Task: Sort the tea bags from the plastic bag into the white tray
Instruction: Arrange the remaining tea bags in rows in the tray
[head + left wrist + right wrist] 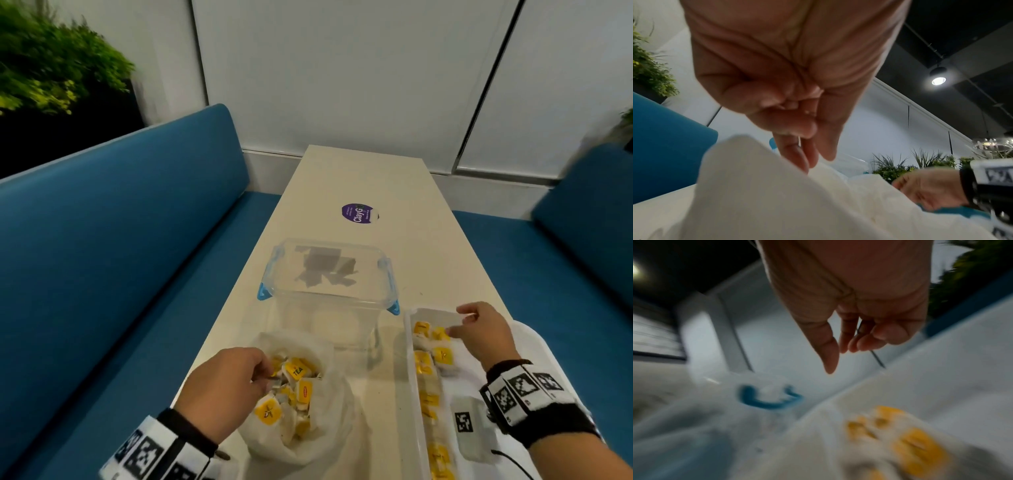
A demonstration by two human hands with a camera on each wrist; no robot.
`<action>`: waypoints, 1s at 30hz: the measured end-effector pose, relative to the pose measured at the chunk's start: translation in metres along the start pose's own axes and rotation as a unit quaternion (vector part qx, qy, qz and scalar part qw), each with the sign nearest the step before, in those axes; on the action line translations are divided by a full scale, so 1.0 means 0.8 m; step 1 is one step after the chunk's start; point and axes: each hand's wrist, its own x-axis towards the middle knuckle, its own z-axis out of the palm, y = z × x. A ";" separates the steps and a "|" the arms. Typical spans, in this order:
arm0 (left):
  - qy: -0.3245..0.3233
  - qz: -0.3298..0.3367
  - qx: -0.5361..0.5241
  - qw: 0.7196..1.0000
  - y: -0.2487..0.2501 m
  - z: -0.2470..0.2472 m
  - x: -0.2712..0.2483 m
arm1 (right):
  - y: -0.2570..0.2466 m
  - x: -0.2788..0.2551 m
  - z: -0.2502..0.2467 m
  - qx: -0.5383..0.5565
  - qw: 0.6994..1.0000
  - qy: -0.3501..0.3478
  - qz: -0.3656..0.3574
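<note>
A crumpled translucent plastic bag (329,421) lies open near the table's front edge, full of yellow-labelled tea bags (295,370). My left hand (269,371) reaches into its mouth, fingers curled and pinching a tea bag. In the left wrist view the left hand (813,160) dips behind the bag's rim (777,194), with a thin white edge between the fingers. To the right, a long white tray (409,342) holds a row of tea bags (443,354). My right hand (457,321) hovers over the tray's far end, relaxed and holding nothing. The blurred right wrist view shows the right hand (838,360) the same way.
A clear plastic container (329,284) with blue clips stands just beyond the bag and tray. A purple round sticker (358,213) lies farther up the narrow white table. A small white device (471,425) with a marker and cable sits beside the tray. Blue benches (120,257) flank the table.
</note>
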 end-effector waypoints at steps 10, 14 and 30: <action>-0.050 0.074 0.285 0.954 0.015 0.017 0.001 | -0.172 -0.200 0.099 -0.261 0.831 -0.344 -0.352; -0.102 0.091 0.329 0.934 0.012 0.033 0.007 | -0.158 -0.207 0.143 -0.373 0.796 -0.307 -0.365; -0.033 0.083 0.143 0.986 -0.008 0.031 0.004 | -0.134 -0.186 0.147 -0.386 0.795 -0.295 -0.363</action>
